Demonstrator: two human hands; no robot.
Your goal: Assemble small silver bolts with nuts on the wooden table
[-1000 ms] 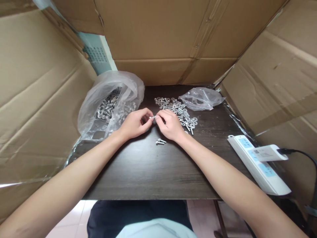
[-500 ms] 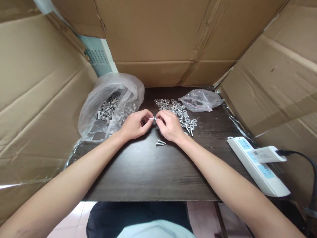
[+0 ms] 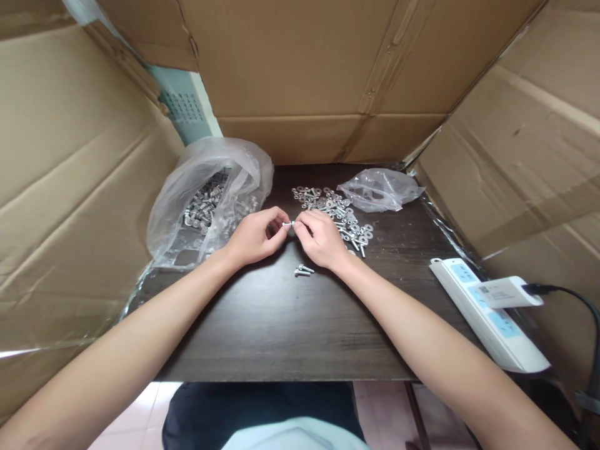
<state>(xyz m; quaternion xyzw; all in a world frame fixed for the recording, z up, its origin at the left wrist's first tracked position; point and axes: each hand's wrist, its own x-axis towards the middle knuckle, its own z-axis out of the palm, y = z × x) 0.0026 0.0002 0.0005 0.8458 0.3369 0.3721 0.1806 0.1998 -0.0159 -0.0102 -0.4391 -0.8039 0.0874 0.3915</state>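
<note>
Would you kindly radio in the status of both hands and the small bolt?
Left hand and right hand pinching bolt between them. Two bolts lying nearer the person. Nothing visibly blocking.

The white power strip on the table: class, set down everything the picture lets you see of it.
The power strip is long, white and plastic-looking, with light-blue socket panels and a small loop at its far end. It lies aslant near the table's right edge, sockets up. A flat white adapter sits across its middle panel, with a black cable running off right. Neither hand touches it.
</note>
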